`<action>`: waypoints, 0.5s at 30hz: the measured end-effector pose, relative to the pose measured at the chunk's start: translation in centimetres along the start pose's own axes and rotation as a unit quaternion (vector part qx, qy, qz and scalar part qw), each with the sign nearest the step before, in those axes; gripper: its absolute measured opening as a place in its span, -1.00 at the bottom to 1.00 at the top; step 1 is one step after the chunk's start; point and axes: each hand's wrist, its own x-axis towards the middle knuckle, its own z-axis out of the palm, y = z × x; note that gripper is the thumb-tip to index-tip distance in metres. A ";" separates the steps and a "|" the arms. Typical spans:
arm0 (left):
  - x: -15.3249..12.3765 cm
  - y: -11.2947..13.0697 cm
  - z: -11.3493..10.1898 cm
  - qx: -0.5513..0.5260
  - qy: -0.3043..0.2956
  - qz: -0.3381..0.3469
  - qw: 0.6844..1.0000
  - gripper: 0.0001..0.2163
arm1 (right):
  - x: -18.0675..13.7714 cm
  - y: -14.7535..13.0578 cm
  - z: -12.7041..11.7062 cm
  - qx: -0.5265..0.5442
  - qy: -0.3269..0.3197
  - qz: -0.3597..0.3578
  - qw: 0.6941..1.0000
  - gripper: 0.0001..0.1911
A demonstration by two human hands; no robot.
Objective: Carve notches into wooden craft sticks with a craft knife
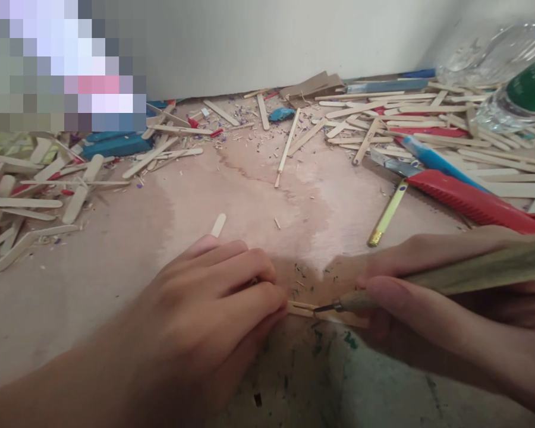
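My left hand (229,297) is closed with bent fingers, pressing down a narrow wooden craft stick (301,311) near the table's front edge. The stick runs rightward from under the fingertips towards my right hand (432,309) and has a slit or groove along it. My right hand is wrapped round a carving tool (481,270) with a thick wooden handle. Its thin dark metal tip touches the stick just right of my left fingers. Another craft stick's rounded end (219,224) pokes out beyond my left knuckles.
Loose craft sticks (428,110) lie heaped at back right, with more sticks (27,203) at left. A red-handled utility knife (472,199), a yellow pencil stub (387,214) and a plastic bottle (517,95) are on the right. A blue block (118,144) sits back left. Wood shavings dot the table (232,184).
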 end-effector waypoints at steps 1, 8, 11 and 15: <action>0.0 0.0 0.0 -0.001 -0.003 0.001 1.000 -0.83 | -0.1 0.0 0.1 -0.002 0.002 -0.004 1.000 -0.81; 0.1 -0.2 0.1 0.004 0.000 0.011 1.000 -0.80 | -0.5 -0.1 0.2 -0.033 0.024 0.005 0.999 -0.88; 0.2 -0.2 0.1 0.008 0.004 0.017 1.000 -0.78 | -0.6 -0.1 -0.1 -0.053 0.007 0.012 0.998 -0.90; 0.2 -0.2 0.0 0.004 -0.005 0.008 1.000 -0.78 | -0.4 0.0 -0.5 -0.091 -0.001 0.017 0.996 -0.91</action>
